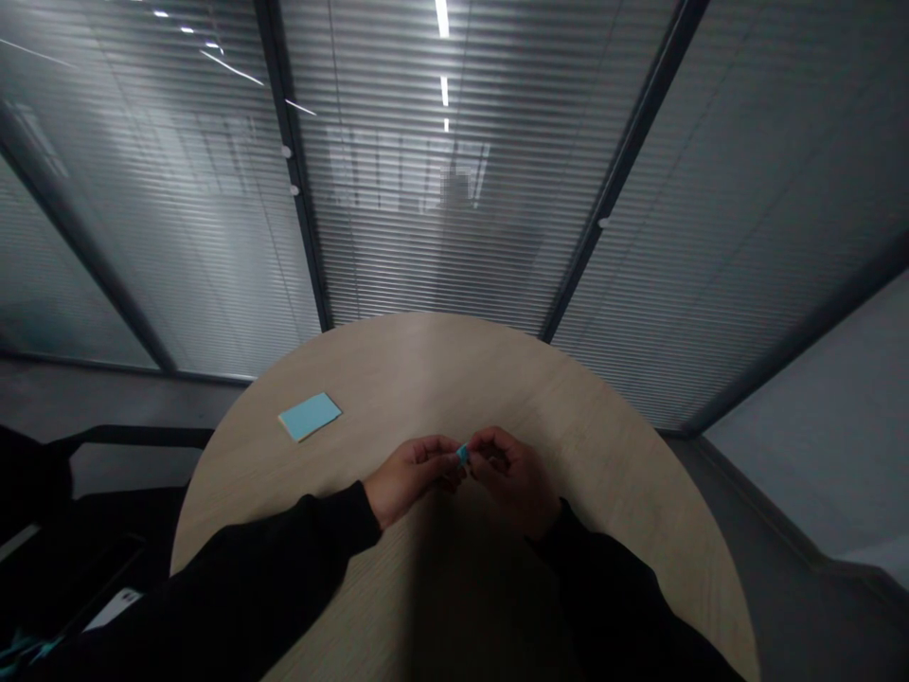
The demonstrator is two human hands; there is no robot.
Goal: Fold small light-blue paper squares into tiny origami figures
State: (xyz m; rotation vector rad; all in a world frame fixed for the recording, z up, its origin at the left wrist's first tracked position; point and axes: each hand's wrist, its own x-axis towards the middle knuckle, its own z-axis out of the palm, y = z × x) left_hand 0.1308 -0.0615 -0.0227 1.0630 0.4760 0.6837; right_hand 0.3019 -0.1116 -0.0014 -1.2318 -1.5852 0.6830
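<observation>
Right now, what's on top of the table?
A blue pad lies at left. The left hand and right hand hold a blue piece; table beneath hands and sleeves is hidden.

Bare hands [412,472], long black sleeves [276,559], plain cuffs [364,517]
</observation>
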